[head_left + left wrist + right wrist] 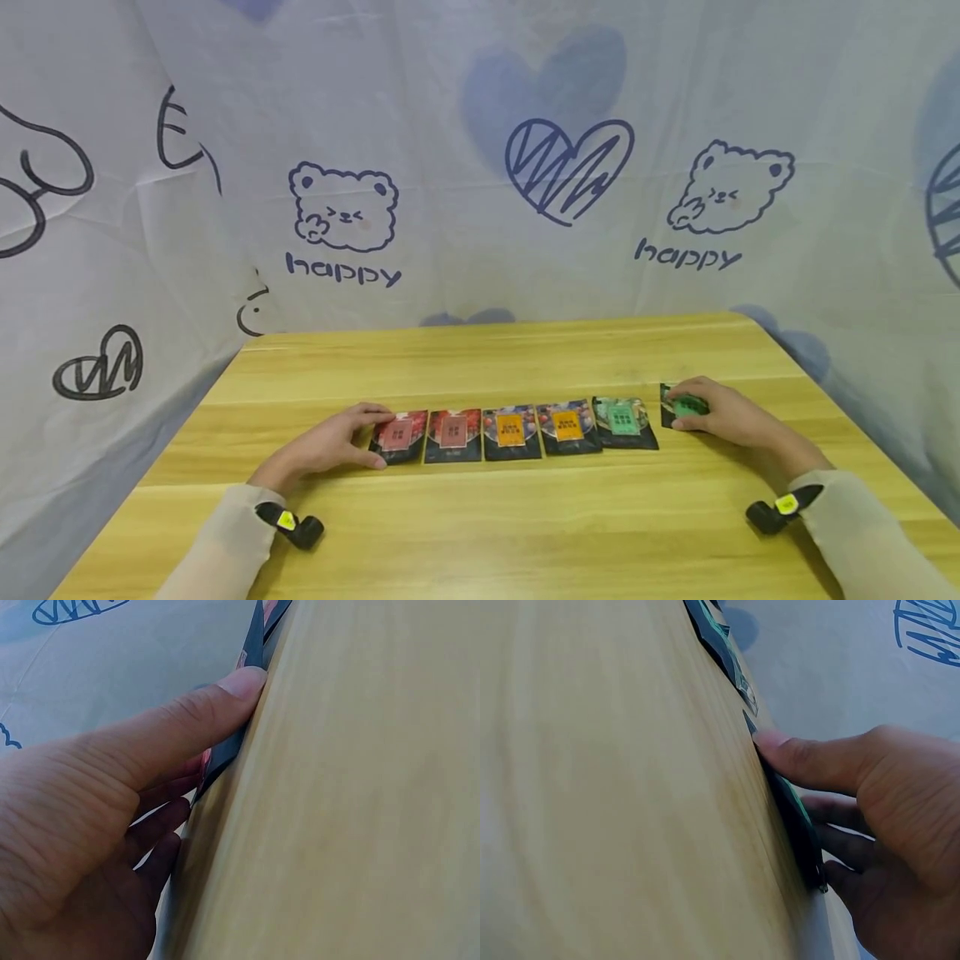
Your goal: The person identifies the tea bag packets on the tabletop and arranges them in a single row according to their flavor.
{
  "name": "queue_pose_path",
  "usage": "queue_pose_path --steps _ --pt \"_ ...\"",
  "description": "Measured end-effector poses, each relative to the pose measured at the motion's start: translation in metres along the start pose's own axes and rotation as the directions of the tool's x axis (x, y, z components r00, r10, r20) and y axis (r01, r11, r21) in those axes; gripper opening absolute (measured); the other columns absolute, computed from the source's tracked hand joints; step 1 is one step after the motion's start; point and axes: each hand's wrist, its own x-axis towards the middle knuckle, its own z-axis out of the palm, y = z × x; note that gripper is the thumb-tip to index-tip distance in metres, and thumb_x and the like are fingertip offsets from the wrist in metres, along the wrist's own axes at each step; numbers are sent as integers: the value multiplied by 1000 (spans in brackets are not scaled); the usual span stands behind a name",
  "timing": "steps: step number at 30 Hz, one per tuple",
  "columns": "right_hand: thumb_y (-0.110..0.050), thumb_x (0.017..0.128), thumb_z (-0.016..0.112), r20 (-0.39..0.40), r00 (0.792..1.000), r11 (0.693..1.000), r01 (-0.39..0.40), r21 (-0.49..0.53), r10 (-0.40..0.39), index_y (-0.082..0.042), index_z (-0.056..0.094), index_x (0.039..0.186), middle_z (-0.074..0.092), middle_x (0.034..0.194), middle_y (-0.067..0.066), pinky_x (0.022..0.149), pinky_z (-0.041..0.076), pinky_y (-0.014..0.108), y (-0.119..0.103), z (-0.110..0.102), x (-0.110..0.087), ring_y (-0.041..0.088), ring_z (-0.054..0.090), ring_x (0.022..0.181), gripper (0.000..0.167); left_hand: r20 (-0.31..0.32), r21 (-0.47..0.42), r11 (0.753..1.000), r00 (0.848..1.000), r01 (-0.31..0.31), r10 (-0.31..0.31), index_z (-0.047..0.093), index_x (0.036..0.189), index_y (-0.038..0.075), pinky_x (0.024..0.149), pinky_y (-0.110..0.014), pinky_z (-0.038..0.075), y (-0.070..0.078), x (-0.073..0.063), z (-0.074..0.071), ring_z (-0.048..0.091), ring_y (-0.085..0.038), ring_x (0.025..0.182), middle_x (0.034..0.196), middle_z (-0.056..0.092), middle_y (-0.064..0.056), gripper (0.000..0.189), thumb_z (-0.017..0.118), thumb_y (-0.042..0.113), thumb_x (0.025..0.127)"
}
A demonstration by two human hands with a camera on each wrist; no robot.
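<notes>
My left hand point(335, 442) rests at the left end of a row of small flat packets. Its thumb touches the near edge of a red-and-black packet point(400, 437), and its fingers lie at the far left corner. In the left wrist view the thumb point(180, 724) covers part of this packet point(223, 754). At the right end, my right hand point(723, 412) grips a green-and-black packet point(686, 406) across its width, thumb on the near edge and fingers over the far side. That packet lies slightly apart from the row; the hand hides much of its front.
Between the hands lie another red packet point(453, 433), two orange-labelled packets point(512, 450) point(570, 443) and a second green packet point(625, 421). All are on a wooden table point(480, 525). A printed cloth point(465, 200) hangs behind its back edge.
</notes>
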Motion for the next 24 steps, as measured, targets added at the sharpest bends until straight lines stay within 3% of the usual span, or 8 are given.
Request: queue_pose_path --steps 16,24 --pt "-38 87 73 75 993 995 88 39 -91 -4 59 133 46 140 25 100 36 64 -1 -1 -8 50 41 127 59 3 -4 1000 1000 5 -5 51 143 9 108 -60 28 -2 2 -1 33 -41 136 149 38 -16 77 81 39 79" --pt "-40 88 72 111 987 993 111 39 -115 -7 59 135 49 140 21 100 38 61 -3 -2 -8 45 45 126 59 7 3 1000 1000 -31 31 51 142 5 110 -57 27 -3 4 -1 33 -41 136 148 38 -17 78 81 38 79"
